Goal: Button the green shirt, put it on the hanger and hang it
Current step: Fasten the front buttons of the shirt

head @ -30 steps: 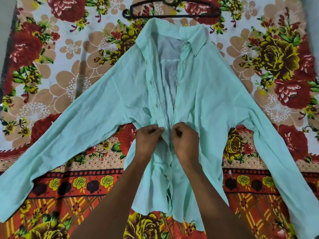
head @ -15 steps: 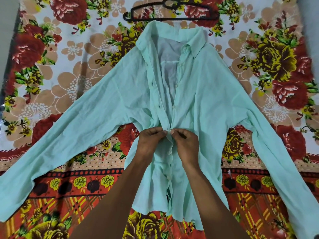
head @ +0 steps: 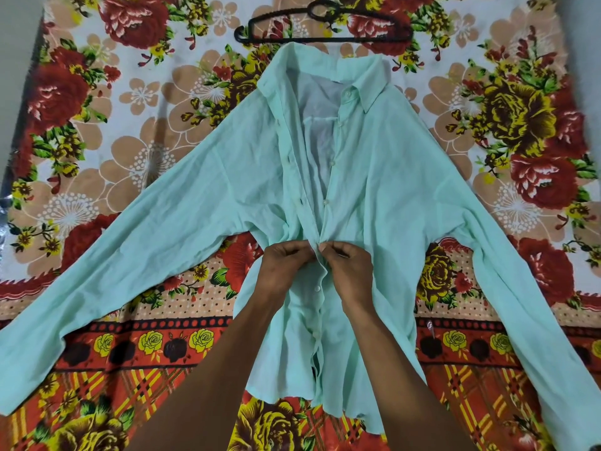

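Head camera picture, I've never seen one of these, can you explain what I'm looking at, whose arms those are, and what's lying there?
There is no machine here. The camera sits on a person's head and looks forward and down, so the two bare arms coming in from the bottom are the wearer's own. A pale mint-green long-sleeved button shirt lies spread face up on a red and cream floral bedsheet, its sleeves stretched out to both sides. The left hand and right hand pinch the two front edges together at mid-chest, apparently working a button. Below the hands the front looks closed; above them it lies open. A black plastic hanger rests on the sheet just beyond the collar, untouched.
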